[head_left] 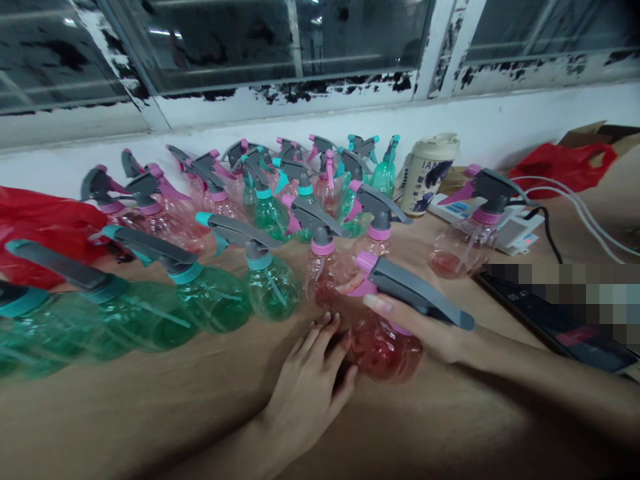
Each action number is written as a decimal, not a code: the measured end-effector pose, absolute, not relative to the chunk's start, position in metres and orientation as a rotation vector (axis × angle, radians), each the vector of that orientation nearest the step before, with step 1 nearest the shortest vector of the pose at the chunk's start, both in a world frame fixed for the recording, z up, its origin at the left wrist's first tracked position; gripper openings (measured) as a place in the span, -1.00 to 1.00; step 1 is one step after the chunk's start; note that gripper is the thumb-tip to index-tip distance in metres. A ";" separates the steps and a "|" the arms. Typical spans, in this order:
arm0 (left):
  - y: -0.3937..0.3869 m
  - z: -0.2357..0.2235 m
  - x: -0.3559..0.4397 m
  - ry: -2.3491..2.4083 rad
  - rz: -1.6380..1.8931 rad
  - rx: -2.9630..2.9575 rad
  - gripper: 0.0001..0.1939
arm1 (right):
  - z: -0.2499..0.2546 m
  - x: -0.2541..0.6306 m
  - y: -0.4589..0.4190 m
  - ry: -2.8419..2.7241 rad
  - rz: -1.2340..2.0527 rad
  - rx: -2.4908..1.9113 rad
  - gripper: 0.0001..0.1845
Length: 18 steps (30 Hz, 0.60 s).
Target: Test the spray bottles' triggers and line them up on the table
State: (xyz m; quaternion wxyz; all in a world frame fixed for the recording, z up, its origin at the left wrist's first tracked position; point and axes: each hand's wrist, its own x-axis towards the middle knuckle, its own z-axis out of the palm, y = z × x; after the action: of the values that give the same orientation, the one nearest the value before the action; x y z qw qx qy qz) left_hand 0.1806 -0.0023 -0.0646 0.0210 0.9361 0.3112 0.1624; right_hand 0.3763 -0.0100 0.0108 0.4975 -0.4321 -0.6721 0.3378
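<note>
A pink spray bottle (387, 353) with a grey-and-pink spray head stands upright on the table in front of me. My right hand (420, 320) is closed round its neck and trigger, just beneath the grey top; part of the grip is hidden by the head. To the left of its base, my left hand (313, 373) rests on the tabletop, fingers stretched and slightly apart. Its fingertips are very close to the bottle; whether they touch it I cannot tell. Just behind are two more pink spray bottles, and a green spray bottle (273, 287) is left of them.
Several green and pink spray bottles fill the left and back of the table (225, 407). A red bag (45, 233) lies far left. On the right are a lone pink bottle (463, 243), a paper cup (427, 177), a power strip (520, 227) with cables and a phone (535, 307).
</note>
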 end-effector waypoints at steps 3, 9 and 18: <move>-0.002 -0.064 0.181 0.959 0.507 2.910 -0.70 | 0.013 0.374 -0.011 -1.604 0.818 -1.008 -0.85; -0.002 -0.064 0.180 0.960 0.492 2.908 -0.70 | 0.012 0.376 -0.012 -1.642 0.702 -1.062 -0.89; -0.003 -0.066 0.180 0.960 0.478 2.925 -0.67 | 0.008 0.376 -0.011 -1.621 0.921 -1.033 -0.81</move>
State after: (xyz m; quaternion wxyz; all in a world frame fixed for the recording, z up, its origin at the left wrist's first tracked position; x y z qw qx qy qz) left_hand 0.1797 -0.0026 -0.0656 0.0131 0.9388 0.3081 0.1535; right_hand 0.3756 -0.0112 0.0082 0.4839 -0.4241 -0.6656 0.3781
